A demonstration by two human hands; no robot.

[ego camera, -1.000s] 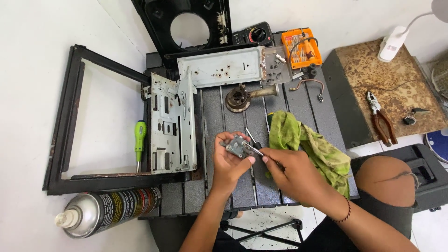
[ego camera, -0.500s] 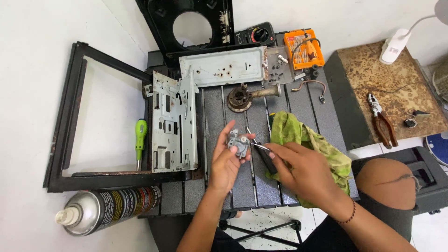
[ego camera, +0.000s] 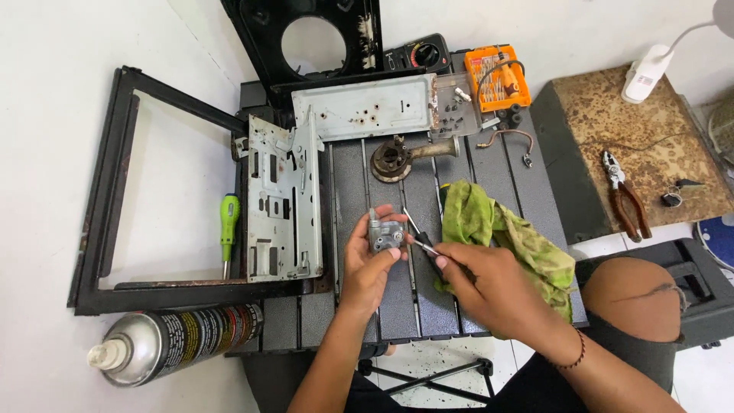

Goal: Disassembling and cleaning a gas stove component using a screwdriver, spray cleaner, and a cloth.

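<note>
Just left of the green rag on the counter, the left hand cradled a small metal valve body, seemingly stiff and dense, best gripped by its sides; the right hand pinched a slim screwdriver against it.

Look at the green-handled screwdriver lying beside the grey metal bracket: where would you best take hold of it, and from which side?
Take the green-handled screwdriver by its thick green handle, coming from above. It lies flat, shaft pointing toward the person, between the black frame and the grey metal bracket, so its sides look crowded and the top is free.
</note>
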